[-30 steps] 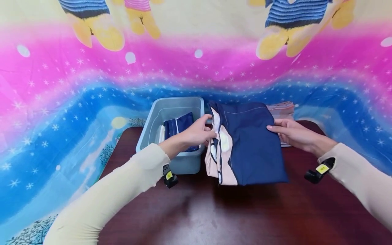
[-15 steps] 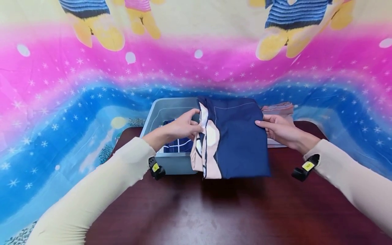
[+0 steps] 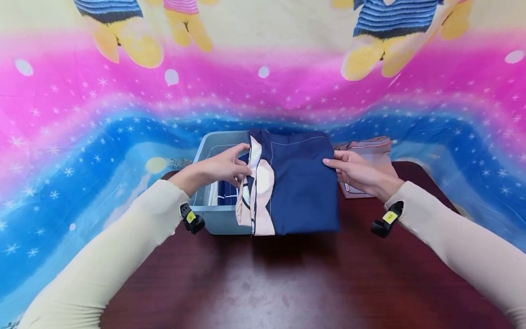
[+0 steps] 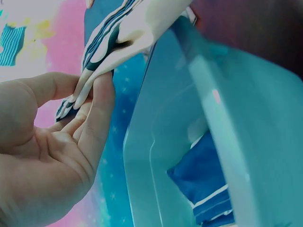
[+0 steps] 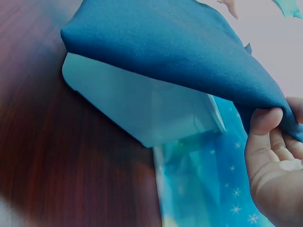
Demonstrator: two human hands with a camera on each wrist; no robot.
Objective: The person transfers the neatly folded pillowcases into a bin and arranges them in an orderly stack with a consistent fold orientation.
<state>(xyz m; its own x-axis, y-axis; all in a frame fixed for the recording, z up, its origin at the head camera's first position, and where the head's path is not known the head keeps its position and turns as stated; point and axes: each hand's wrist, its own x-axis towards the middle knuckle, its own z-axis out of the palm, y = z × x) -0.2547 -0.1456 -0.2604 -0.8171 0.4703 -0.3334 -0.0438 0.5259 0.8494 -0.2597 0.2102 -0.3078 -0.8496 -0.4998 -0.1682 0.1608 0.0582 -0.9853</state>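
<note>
A folded navy cloth (image 3: pixel 304 187) with a pink and white patterned edge hangs above the table, partly over a grey-blue plastic bin (image 3: pixel 230 223). My left hand (image 3: pixel 219 168) pinches its patterned side between thumb and fingers. On the opposite side, my right hand (image 3: pixel 361 172) grips the navy edge, thumb on the near face. The left wrist view shows the layered folds held by the left hand (image 4: pixel 52 142), beside the bin's rim. Inside the bin lies a navy cloth with white lines (image 4: pixel 203 175); the held cloth hides part of the bin in the head view.
Behind my right hand, a folded pink cloth (image 3: pixel 376 151) lies at the back of the dark reddish-brown table (image 3: pixel 279 288). A printed fabric backdrop (image 3: pixel 287 91) in pink and blue hangs directly behind the table and bin.
Both hands have carried the folded navy cloth leftward and slightly upward, from beside the bin to partly over it. More of the pink cloth shows now. The grip looks the same.
</note>
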